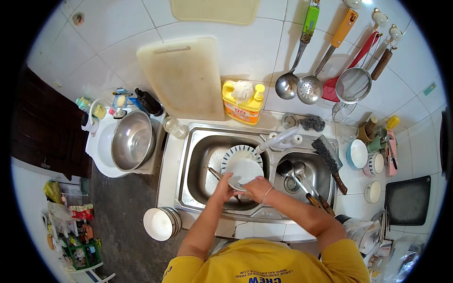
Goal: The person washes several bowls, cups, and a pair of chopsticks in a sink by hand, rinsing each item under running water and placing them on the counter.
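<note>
My left hand (223,188) and my right hand (258,188) grip a white bowl (246,170) from its near side, above the left basin of the steel sink (196,165). Both are closed on the rim, the left at its left edge and the right at its right edge. Just beyond it, partly covered by it, is a white dish with dark stripes around its rim (231,153). The white faucet (279,139) reaches over this dish from the right. A thin brown handle or stick (214,173) pokes out left of the bowl; its other end is hidden.
Ladles with dark handles (302,177) lie in the right basin, and a cleaver (330,158) rests along its right edge. Stacked bowls (159,224) stand at the front left. A yellow detergent jug (243,106) and a cutting board (184,78) stand behind the sink.
</note>
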`<control>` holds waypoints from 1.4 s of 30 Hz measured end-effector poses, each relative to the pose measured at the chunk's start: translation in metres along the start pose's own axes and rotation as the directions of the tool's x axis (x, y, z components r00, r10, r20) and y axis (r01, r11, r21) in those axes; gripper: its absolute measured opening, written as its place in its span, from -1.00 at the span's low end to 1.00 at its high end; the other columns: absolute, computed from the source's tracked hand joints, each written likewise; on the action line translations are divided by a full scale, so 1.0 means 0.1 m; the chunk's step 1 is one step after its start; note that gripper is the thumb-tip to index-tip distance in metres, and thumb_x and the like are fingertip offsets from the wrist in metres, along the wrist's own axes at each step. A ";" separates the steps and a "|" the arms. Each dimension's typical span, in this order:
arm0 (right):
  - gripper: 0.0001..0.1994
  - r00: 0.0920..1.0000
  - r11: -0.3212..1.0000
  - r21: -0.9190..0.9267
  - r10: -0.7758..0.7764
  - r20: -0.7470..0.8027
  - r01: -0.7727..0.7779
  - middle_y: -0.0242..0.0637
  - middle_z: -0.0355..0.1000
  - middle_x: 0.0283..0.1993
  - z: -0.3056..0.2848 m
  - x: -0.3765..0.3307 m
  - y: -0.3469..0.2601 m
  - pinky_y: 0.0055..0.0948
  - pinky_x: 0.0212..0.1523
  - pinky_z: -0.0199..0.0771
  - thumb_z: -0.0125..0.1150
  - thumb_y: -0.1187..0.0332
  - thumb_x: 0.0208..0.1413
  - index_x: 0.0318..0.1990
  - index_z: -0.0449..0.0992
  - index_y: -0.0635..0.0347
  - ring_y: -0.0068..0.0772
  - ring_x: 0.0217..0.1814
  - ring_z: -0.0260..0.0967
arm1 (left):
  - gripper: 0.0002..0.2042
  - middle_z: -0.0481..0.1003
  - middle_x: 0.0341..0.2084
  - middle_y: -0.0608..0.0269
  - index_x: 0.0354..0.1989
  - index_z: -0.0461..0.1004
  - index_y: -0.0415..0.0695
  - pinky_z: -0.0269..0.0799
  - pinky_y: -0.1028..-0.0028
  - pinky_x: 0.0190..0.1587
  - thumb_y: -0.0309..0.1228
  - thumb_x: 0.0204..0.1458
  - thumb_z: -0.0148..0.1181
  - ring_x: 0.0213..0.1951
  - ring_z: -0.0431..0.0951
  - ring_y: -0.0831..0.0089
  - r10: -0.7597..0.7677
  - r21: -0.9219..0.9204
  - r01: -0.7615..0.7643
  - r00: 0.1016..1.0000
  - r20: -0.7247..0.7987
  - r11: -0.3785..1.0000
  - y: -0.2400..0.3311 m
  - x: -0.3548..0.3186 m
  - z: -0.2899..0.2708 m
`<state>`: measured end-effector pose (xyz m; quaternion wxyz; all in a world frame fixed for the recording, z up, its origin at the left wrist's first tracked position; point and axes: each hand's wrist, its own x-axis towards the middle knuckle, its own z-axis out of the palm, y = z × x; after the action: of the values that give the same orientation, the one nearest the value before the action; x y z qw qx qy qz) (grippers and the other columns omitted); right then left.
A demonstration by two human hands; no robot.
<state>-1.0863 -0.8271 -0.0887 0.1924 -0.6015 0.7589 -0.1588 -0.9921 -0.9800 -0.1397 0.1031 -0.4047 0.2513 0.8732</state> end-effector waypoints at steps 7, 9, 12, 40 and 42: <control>-0.79 0.921 0.592 0.752 0.387 0.049 -0.289 -0.34 0.45 -0.39 -0.37 0.13 0.16 -0.35 -0.25 0.36 0.17 0.23 -0.03 -0.31 0.48 0.15 -0.31 -0.33 0.38 | -0.35 0.26 0.04 0.14 0.15 0.09 -0.06 0.32 0.12 -0.06 0.17 0.03 -0.27 0.03 0.31 0.21 0.148 -0.213 -0.093 0.954 0.259 0.973 0.11 0.00 0.18; -0.75 0.859 0.164 0.955 0.494 0.137 -0.247 -0.39 0.44 -0.35 -0.34 0.10 0.33 -0.38 -0.22 0.36 0.17 0.22 -0.01 -0.26 0.47 0.18 -0.39 -0.31 0.37 | -0.47 0.31 0.00 0.18 0.13 0.15 -0.03 0.29 0.21 -0.02 0.06 0.09 -0.25 0.02 0.32 0.27 0.198 -0.273 -0.154 0.970 0.141 0.950 0.09 -0.05 0.24; -0.70 0.751 -0.266 0.957 0.606 0.261 -0.118 -0.41 0.41 -0.22 -0.30 0.12 0.50 -0.44 -0.15 0.33 0.14 0.24 0.02 -0.13 0.42 0.20 -0.48 -0.19 0.33 | -0.53 0.32 -0.03 0.21 0.10 0.17 -0.03 0.29 0.24 -0.01 -0.03 0.09 -0.16 0.00 0.33 0.30 0.212 -0.235 -0.169 0.962 0.174 0.957 0.03 -0.05 0.07; -0.67 0.811 0.861 0.482 0.396 -0.430 -0.165 -0.09 0.31 0.01 -0.28 0.54 0.43 -0.29 0.17 0.05 -0.05 0.35 0.03 -0.01 0.38 0.04 -0.14 0.08 0.21 | -0.81 0.37 -0.53 0.39 -0.40 0.39 -0.20 0.24 0.61 -0.34 -0.37 0.11 -0.10 -0.46 0.31 0.63 0.685 0.199 -0.657 0.711 -0.156 0.727 -0.09 0.02 0.65; -0.64 0.881 0.955 0.142 0.294 -0.370 -0.259 -0.16 0.18 0.15 -0.35 0.40 0.07 -0.09 0.21 -0.13 -0.07 0.28 0.03 0.03 0.33 -0.05 -0.04 0.18 0.05 | -0.84 0.39 -0.45 0.32 -0.33 0.37 -0.19 0.29 0.54 -0.32 -0.40 0.11 -0.14 -0.43 0.36 0.55 0.510 -0.180 -0.544 0.835 -0.204 0.819 0.00 0.03 0.64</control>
<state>-1.1176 -0.8644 -0.0654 0.0859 -0.4345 0.8521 -0.2788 -1.0359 -0.9466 -0.1071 -0.2095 -0.3913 0.2577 0.8583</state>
